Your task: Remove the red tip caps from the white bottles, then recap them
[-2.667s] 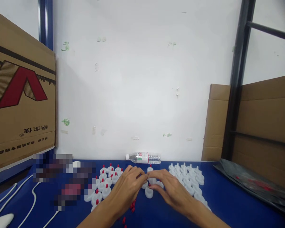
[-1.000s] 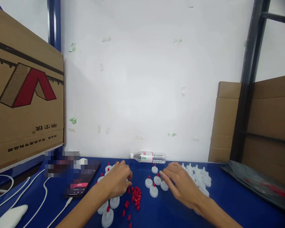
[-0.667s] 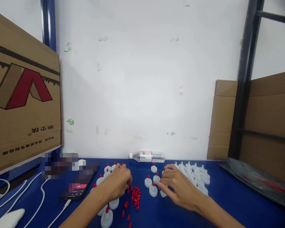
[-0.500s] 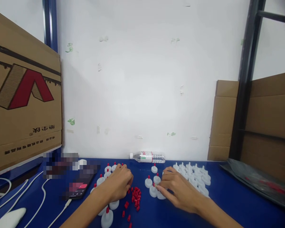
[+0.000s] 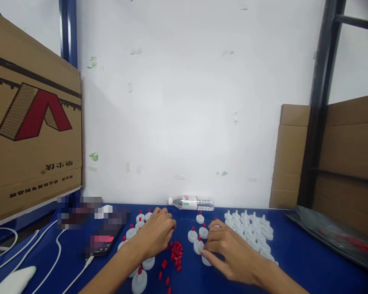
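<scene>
On the blue table my left hand [image 5: 155, 235] lies with its fingers curled, just left of a small pile of red tips [image 5: 176, 250]; what it holds is hidden. My right hand [image 5: 230, 250] reaches in from the right, thumb and fingers closed on a plain white cap [image 5: 206, 260]. Just beyond its fingertips stand three white caps with red tips [image 5: 199, 232]. More red-tipped caps [image 5: 139, 222] stand behind and beside my left hand. A group of plain white caps [image 5: 253, 232] stands in rows right of my right hand.
A water bottle [image 5: 191, 203] lies at the wall. A phone [image 5: 102, 241] and white cables [image 5: 49, 261] lie at the left, under a big cardboard box [image 5: 33, 122]. Flat cardboard [image 5: 340, 155], a dark frame post [image 5: 319, 102] and a black bag [image 5: 334, 237] stand at the right.
My right hand has drawn back toward me from the plain caps, bringing a white cap near the red-tipped ones. My left hand has stayed curled by the red tips.
</scene>
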`<state>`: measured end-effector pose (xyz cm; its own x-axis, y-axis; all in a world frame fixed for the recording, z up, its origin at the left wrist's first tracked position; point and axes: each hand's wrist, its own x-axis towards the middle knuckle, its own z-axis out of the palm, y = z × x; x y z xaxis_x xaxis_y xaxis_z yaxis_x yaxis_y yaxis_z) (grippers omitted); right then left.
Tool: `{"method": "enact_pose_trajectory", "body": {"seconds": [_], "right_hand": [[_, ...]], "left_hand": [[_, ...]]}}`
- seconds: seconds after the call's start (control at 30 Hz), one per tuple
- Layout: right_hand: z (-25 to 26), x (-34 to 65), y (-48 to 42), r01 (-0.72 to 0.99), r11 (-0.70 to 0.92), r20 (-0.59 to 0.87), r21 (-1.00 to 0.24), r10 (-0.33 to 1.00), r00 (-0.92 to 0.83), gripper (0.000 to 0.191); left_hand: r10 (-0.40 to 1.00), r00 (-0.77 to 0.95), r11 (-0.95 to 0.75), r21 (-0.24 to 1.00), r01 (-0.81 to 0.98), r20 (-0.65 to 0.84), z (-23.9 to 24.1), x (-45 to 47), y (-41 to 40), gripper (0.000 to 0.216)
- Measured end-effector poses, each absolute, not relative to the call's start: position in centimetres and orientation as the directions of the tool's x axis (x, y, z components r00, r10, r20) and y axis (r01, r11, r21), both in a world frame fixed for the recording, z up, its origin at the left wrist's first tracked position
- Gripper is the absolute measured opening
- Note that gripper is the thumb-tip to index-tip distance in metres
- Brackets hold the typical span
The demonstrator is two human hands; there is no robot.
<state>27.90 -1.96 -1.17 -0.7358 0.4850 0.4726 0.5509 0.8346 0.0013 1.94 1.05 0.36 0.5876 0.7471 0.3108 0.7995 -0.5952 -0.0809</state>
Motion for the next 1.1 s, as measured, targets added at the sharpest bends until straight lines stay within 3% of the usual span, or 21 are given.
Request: {"method": "enact_pose_trajectory", "body": {"seconds": [0.3,0.4,0.47,0.57,0.7,0.87,1.1], "right_hand": [[-0.9,27.8,-2.3,0.530,0.847,0.536,0.043,0.428,-0.727,0.039],[-0.3,29.0,-1.0,0.634,0.772,0.664,0.052,0.447,-0.600,0.047],[0.1,30.3,0.3,0.782,0.622,0.691,0.035,0.551,-0.469,0.049],[0.2,32.6,2.4,0.935,0.355,0.631,0.016,0.722,-0.285,0.044],[-1.1,34.7,4.3,0.979,0.204,0.553,-0.024,0.818,-0.157,0.027],[-2.2,34.9,4.8,0.983,0.164,0.464,-0.077,0.879,-0.110,0.018],[-2.5,35.2,5.1,0.973,0.192,0.418,-0.131,0.900,-0.121,0.018]], "left_hand": [[0.734,0.597,-0.607,-0.082,0.791,0.324,0.3,1.9,1.2,0.009],[0.730,0.596,-0.608,-0.082,0.790,0.335,0.4,1.9,1.2,0.010],[0.724,0.597,-0.610,-0.084,0.788,0.346,0.5,2.0,1.1,0.010],[0.714,0.599,-0.611,-0.096,0.786,0.363,0.5,2.0,1.1,0.011],[0.698,0.601,-0.601,-0.139,0.787,0.389,0.0,1.7,1.8,0.012],[0.661,0.618,-0.606,-0.183,0.774,0.426,-0.5,1.5,2.5,0.015],[0.671,0.611,-0.632,-0.106,0.768,0.420,0.1,1.8,1.9,0.020]]}}
